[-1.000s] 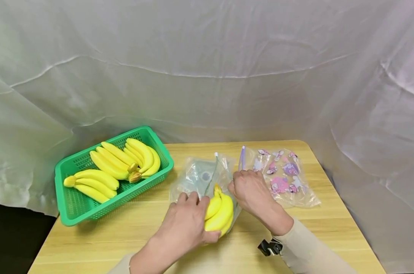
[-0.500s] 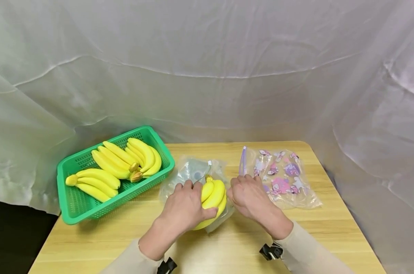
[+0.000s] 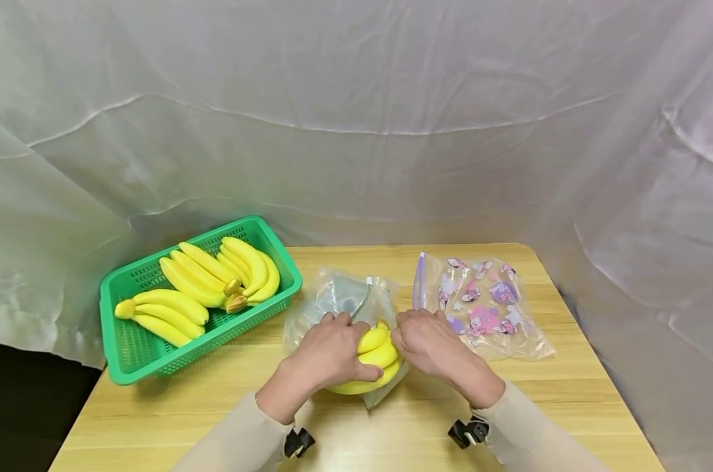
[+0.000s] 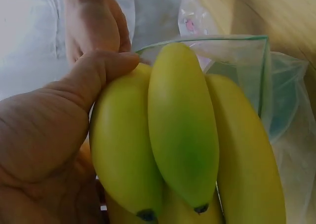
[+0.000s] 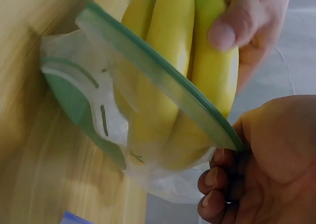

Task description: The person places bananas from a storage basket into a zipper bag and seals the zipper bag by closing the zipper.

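Note:
My left hand [image 3: 326,351] grips a bunch of yellow bananas [image 3: 380,357], its thumb laid over the outer fruit. In the right wrist view the bunch's far part lies inside a clear zip bag [image 5: 98,91] with a green zip edge, while the near ends stick out of its mouth. The fingers of my right hand [image 5: 286,150] pinch one end of that green edge, close beside the bananas. From the left wrist, dark-tipped banana ends [image 4: 182,125] fill the view and the zip edge stands behind them. The stem is mostly hidden from the wrist cameras.
A green plastic basket [image 3: 111,328] with several more bananas stands at the left of the wooden table [image 3: 244,400]. A second clear zip bag [image 3: 486,314], with a purple zip and pink print, lies flat just beyond my right hand. Grey cloth hangs behind the table.
The left hand and bananas shifted left with the bag's edge, then came partway back right. The bunch now lies more slanted, its stem close to the right hand, which stayed nearly in place.

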Motion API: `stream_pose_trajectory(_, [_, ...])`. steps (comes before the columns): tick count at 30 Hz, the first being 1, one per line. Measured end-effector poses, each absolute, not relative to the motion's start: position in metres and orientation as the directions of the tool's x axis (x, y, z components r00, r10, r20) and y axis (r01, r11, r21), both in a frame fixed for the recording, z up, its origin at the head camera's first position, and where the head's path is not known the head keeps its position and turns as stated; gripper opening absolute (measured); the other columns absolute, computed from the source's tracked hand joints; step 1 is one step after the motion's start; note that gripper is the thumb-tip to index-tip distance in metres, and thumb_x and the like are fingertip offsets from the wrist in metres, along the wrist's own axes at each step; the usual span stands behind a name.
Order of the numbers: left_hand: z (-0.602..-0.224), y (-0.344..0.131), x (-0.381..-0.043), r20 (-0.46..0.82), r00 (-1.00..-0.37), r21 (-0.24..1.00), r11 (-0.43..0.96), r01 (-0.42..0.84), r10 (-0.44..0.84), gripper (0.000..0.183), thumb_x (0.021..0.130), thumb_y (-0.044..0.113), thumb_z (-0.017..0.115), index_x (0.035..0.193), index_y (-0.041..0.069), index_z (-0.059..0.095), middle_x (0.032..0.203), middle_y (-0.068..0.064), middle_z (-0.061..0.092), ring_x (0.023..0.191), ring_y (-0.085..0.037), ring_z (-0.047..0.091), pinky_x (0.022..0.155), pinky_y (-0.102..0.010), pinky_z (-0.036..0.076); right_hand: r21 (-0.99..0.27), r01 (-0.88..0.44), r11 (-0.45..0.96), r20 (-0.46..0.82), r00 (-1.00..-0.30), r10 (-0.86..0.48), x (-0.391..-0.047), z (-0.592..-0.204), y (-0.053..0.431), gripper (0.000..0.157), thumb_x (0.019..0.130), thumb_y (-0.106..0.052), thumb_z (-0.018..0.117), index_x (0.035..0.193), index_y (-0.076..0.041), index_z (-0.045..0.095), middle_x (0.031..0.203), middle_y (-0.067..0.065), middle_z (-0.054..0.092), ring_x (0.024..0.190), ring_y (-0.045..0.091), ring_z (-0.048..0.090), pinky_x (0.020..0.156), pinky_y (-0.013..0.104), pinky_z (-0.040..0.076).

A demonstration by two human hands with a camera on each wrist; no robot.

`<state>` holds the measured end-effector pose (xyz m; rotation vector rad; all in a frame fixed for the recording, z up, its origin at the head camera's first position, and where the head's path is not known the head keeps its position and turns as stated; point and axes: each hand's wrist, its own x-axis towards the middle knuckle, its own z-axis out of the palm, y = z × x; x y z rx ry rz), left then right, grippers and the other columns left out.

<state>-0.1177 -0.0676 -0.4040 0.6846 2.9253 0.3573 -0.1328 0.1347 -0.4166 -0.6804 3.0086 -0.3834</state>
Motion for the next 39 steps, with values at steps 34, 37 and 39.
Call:
stream_pose_trajectory(34, [-0.417,-0.045,-0.127,0.212,-0.935,0.334,0.878,0.343,0.285,0.028,0.090,0.024,0.066,0.106,0.001,0.065,0.082,-0.008,0.065,0.075,-0.025,0.058,0.075,-0.037,0.045,-0.580,-0.267,0.770,-0.122,-0.906,-0.406,-0.131,-0.408,0.121,0.027,0.098,-0.018,0.044,0.072,-0.016,0.053,0.063,-0.002,0.046,0.056,0.012,0.042,0.051,0.027,0.038])
stream_pose_trajectory(37, [-0.425,-0.037,-0.126,0.316,-0.912,0.245,0.907,0.343,0.260,0.029,0.090,0.025,0.067,0.105,0.001,0.066,0.082,-0.008,0.066,0.075,-0.027,0.059,0.075,-0.037,0.044,-0.643,-0.255,0.722,-0.126,-0.895,-0.429,-0.132,-0.407,0.120,0.029,0.099,-0.018,0.042,0.073,-0.014,0.054,0.063,-0.002,0.046,0.055,0.011,0.041,0.050,0.027,0.038])
stream_pose_trajectory(39, [-0.428,-0.033,-0.126,0.344,-0.905,0.217,0.917,0.336,0.250,0.027,0.090,0.027,0.066,0.100,0.002,0.066,0.081,-0.007,0.065,0.076,-0.027,0.059,0.075,-0.037,0.044,-0.693,-0.207,0.691,-0.141,-0.900,-0.412,-0.134,-0.407,0.121,0.030,0.100,-0.018,0.040,0.073,-0.014,0.054,0.064,-0.002,0.046,0.056,0.012,0.041,0.051,0.027,0.038])
